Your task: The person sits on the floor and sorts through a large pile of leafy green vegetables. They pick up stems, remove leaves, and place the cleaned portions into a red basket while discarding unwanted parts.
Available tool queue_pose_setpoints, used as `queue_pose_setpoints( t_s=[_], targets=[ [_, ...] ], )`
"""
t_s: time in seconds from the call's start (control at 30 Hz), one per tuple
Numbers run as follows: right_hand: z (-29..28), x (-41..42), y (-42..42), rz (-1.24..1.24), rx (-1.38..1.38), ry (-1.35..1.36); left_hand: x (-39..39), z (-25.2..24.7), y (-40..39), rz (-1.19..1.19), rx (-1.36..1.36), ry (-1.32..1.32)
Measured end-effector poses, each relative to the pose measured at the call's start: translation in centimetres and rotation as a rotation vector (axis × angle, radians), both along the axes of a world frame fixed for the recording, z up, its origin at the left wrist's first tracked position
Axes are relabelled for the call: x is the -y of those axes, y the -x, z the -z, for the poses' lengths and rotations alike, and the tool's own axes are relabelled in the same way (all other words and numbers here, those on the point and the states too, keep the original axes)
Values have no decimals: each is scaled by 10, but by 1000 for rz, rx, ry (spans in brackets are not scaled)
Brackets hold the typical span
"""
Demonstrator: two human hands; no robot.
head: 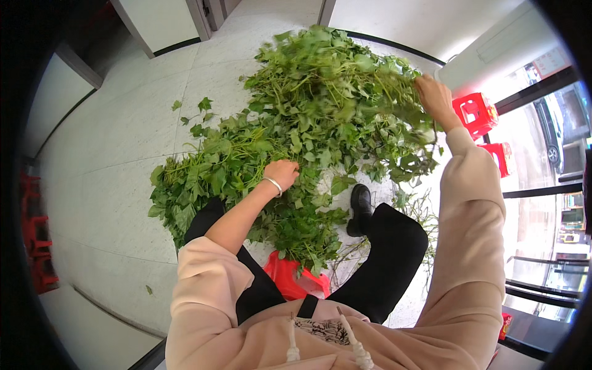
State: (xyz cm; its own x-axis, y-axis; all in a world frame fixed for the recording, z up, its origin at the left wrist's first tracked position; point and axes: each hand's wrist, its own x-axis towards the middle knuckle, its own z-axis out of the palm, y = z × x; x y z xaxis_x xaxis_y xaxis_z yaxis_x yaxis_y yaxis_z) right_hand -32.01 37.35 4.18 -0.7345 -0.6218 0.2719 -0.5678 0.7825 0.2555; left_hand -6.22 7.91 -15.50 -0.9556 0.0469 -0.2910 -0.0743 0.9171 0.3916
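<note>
A large heap of leafy green vines point(323, 106) with long stems and lobed leaves covers the floor in front of me. My right hand point(433, 97) is closed on vine stems at the heap's right edge; the leaves around it are blurred and strands hang below. My left hand point(281, 175), with a pale bracelet at the wrist, curls around leafy stems near the middle of the greens. Below it, a bunch of leaves point(300, 231) spreads between my legs. Partly under that bunch is a red plastic item point(289, 280), its full shape hidden.
Thin stripped-looking stems point(418, 212) lie beside my right leg. A black shoe point(360, 208) stands at the heap's near edge. Red plastic stools point(476, 113) stand by the glass front at right; more red stools point(39, 236) are at far left. Loose leaves point(205, 104) dot the tiled floor.
</note>
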Motion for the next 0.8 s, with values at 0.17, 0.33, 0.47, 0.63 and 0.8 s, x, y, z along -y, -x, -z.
queue_pose_setpoints(
  t_s=[0.17,0.33,0.47,0.63,0.8],
  targets=[
    [-88,0,52,36,-386,352,2,-23,-4,-39,10,6],
    [-86,-10,69,264,-511,329,30,-20,-5,-153,-36,-29],
    [16,36,9,-62,-168,-125,35,-18,-11,-141,-53,-10],
    [16,57,-4,-38,-76,17,29,-20,-12,-117,-74,-32],
    [-116,57,42,26,-482,305,44,-26,-18,-164,-81,-65]
  ],
)
